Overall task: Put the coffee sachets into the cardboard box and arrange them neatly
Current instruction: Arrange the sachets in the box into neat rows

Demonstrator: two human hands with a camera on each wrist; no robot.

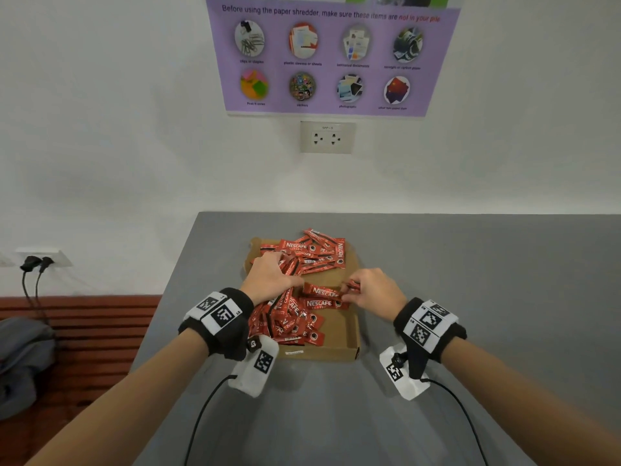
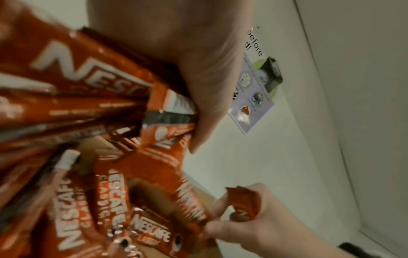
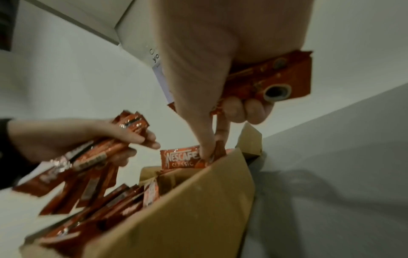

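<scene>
A grey worktop [image 1: 470, 280] stands against a white wall with a purple paper-shredder poster [image 1: 332, 55] and a socket plate [image 1: 326, 137] under it. On the worktop, the shallow cardboard box [image 1: 339, 344] holds a jumble of red Nescafé Classic coffee sachets [image 1: 302, 260], their long axes running every way. The left hand [image 1: 272, 275] closes round a fanned bundle of sachets [image 1: 287, 269], probably to gather them for squaring up. Just right of that grip, the right hand [image 1: 376, 289] holds sachets over the box's open side.

From the left wrist, the bundle [image 2: 88, 97] fans away from the palm, long axes splaying toward the loose sachets below; the fingers [image 2: 205, 97] wrap its ends. The right hand [image 2: 253, 221] shows lower right.

From the right wrist, the thumb and forefinger pinch one sachet [image 3: 181, 158] by its end just above the box wall [image 3: 187, 209], its long axis pointing toward the left hand [image 3: 73, 137], its printed face toward this camera. The other fingers [image 3: 245, 110] tuck a further sachet [image 3: 282, 76] against the palm, seemingly in reserve.
</scene>
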